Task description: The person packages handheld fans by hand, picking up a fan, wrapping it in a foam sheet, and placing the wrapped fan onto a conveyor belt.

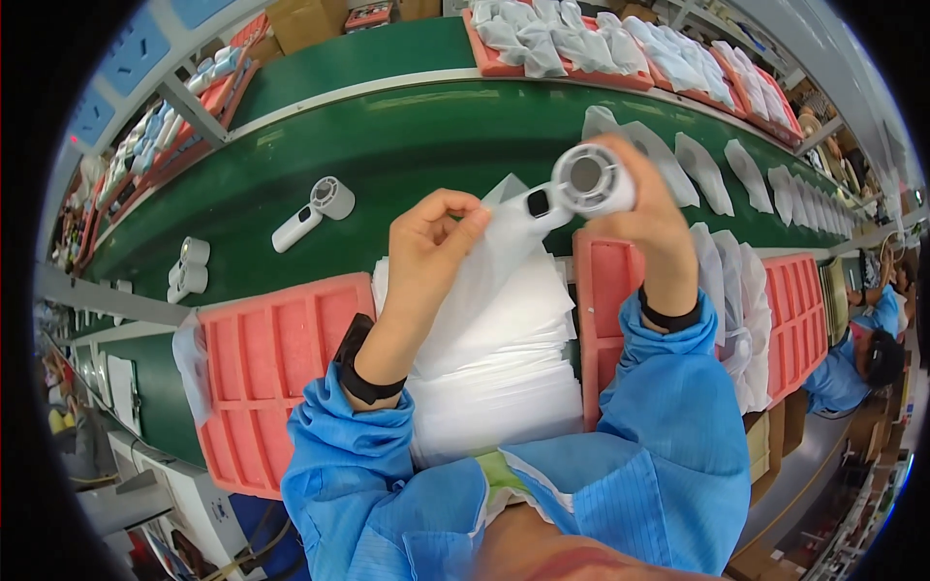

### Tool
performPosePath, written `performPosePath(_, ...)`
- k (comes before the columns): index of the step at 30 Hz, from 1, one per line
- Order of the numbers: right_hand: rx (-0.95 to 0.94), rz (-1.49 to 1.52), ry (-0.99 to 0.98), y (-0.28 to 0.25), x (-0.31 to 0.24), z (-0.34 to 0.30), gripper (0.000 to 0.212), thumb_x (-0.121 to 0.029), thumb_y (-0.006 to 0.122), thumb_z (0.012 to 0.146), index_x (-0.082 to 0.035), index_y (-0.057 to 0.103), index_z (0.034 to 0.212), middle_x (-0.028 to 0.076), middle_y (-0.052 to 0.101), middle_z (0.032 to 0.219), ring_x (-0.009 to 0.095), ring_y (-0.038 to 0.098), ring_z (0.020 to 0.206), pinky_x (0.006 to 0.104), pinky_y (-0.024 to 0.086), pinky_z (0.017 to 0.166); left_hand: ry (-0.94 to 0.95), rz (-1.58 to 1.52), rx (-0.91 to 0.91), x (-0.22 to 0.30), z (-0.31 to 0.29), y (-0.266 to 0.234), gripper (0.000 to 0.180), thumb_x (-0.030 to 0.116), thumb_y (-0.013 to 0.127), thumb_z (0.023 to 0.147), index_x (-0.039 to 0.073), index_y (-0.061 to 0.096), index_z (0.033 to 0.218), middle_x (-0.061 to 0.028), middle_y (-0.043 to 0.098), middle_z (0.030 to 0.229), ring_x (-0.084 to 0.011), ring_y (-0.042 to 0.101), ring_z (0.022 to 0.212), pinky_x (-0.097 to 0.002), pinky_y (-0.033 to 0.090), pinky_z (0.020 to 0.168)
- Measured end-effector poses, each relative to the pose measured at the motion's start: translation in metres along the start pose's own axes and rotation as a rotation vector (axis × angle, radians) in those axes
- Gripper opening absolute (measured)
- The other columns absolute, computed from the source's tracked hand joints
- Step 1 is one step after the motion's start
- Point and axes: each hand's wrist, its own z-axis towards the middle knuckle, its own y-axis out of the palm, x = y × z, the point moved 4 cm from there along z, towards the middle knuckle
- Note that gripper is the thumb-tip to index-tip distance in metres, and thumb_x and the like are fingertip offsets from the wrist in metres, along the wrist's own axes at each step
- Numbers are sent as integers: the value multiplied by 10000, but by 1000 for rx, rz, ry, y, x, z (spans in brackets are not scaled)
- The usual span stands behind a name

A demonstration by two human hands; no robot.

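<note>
My right hand (651, 208) grips a white handheld fan (593, 179) by its round head. The fan tilts with its handle down to the left, and that handle lies inside a thin translucent bag (492, 242). At the bag's left edge, my left hand (426, 257) pinches the film between thumb and fingers. Below both hands is a thick stack of white translucent bags (494, 397). Farther left on the green belt rests another handheld fan (315, 213), unwrapped.
A red divided tray (262, 358) flanks the stack on the left, and a second red tray (603, 320) on the right. Bagged items (702, 169) line the belt (417, 126) at right. Trays of wrapped pieces (562, 39) stand behind it. Another person (857, 358) sits at far right.
</note>
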Motion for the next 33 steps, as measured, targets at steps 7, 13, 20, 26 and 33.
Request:
performPosePath(7, -65, -388, -215, 57, 24, 6, 726, -51, 768, 612, -33, 496, 1285, 96, 542, 1101, 205, 557, 1004, 297, 457, 852, -45, -469, 162, 8, 4, -2, 78, 113, 612, 937, 55, 595, 985, 0, 639, 850, -62, 553, 732, -215, 435, 634)
performPosePath(13, 0, -594, -278, 78, 26, 0, 832, -42, 793, 639, -58, 435, 1390, 147, 483, 1154, 283, 532, 1034, 335, 470, 854, 2, -482, 79, 0, 0, 0, 42, 84, 614, 926, 60, 611, 960, 0, 649, 851, -77, 567, 724, -237, 458, 635)
performPosePath(20, 18, -518, -304, 71, 35, 3, 873, -30, 802, 636, -63, 410, 1415, 140, 496, 1132, 292, 544, 996, 343, 476, 834, 716, 576, 122, 21, -34, 30, 128, -61, 685, 770, 13, 679, 874, -55, 664, 844, -158, 604, 681, -271, 482, 590)
performPosePath(26, 99, -499, -317, 65, 42, 6, 812, -53, 796, 644, -35, 435, 1372, 137, 528, 1086, 287, 561, 976, 337, 481, 817, 661, 505, 139, 18, -32, 33, 222, -95, 688, 707, 19, 689, 897, -86, 660, 900, -207, 615, 715, -279, 493, 602)
performPosePath(33, 221, -212, 36, 59, 49, 6, 632, -58, 744, 717, 5, 429, 1262, 125, 551, 1113, 214, 566, 1042, 299, 511, 759, 526, 622, 190, 29, -19, 29, 461, -14, 756, 668, 64, 636, 1106, -119, 591, 1099, -231, 619, 865, -297, 504, 670)
